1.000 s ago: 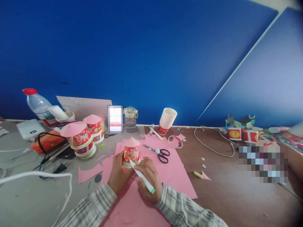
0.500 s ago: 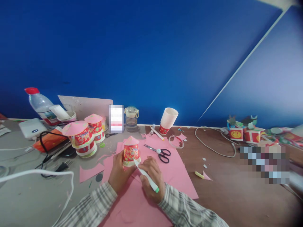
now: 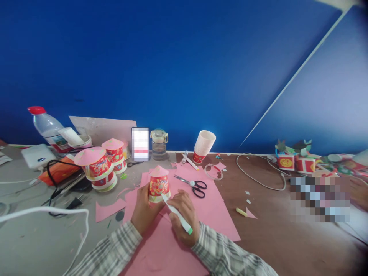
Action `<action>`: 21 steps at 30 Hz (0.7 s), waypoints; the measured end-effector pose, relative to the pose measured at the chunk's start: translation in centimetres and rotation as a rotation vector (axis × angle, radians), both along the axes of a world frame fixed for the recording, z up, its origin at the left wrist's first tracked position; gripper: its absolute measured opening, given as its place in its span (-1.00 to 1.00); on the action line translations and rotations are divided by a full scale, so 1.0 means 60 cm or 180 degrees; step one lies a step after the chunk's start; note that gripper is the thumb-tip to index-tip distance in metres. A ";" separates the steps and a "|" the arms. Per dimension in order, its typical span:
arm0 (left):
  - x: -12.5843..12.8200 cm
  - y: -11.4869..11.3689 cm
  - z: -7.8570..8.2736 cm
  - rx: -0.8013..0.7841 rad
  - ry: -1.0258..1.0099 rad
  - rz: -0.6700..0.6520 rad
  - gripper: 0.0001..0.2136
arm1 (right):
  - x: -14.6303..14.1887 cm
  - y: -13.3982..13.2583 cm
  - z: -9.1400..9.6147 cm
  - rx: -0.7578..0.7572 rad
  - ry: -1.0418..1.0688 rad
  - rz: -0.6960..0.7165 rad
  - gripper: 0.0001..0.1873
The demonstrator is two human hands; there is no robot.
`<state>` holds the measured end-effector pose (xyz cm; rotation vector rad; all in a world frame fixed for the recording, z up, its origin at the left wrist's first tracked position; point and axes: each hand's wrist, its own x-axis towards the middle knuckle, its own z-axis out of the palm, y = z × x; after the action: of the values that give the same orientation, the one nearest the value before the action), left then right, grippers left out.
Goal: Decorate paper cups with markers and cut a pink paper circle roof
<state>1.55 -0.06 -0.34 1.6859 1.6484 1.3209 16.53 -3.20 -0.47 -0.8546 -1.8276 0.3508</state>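
My left hand (image 3: 147, 209) is wrapped round the left side of a red patterned paper cup (image 3: 159, 186), which stands upside down with a pink paper cone on top. In my right hand (image 3: 184, 218) lies a white marker with a green end (image 3: 181, 219); its tip meets the pale rim band at the cup's lower right. Both hands are over pink paper sheets (image 3: 212, 218). Scissors with black handles (image 3: 198, 188) lie on the paper, just beyond my right hand. A second marker (image 3: 191, 161), with a yellow end, rests farther back.
Cone-topped cup models (image 3: 94, 168) stand at the left, near a tilted bottle (image 3: 48, 130) and black cables. A glass jar (image 3: 159, 145) and a leaning stack of paper cups (image 3: 204, 145) are at the back. Cut cups (image 3: 286, 161) and a white cable (image 3: 255, 184) lie right.
Hardly anything differs. Both hands keep their hold on the cup and the marker, and the marker tip stays at the cup's rim. The view shifts very slightly.
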 end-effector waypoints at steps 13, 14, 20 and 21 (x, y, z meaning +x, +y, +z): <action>0.002 -0.001 -0.001 0.0010 -0.0009 -0.0040 -0.49 | -0.006 -0.001 -0.006 0.0025 -0.0045 0.0077 -0.74; 0.002 -0.001 -0.001 0.0010 -0.0002 -0.0046 -0.48 | -0.006 -0.001 -0.005 0.0021 -0.0051 0.0086 -0.74; 0.002 -0.002 -0.005 -0.0027 0.0007 -0.0086 -0.48 | -0.008 0.000 -0.002 0.0014 -0.0121 0.0120 -0.74; 0.002 -0.002 -0.006 -0.0031 0.0012 -0.0089 -0.48 | -0.009 0.001 -0.001 0.0009 -0.0126 0.0130 -0.74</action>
<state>1.68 -0.20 -0.67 1.7005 1.6249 1.2953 16.01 -3.16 -0.54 -0.8286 -1.8840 0.3595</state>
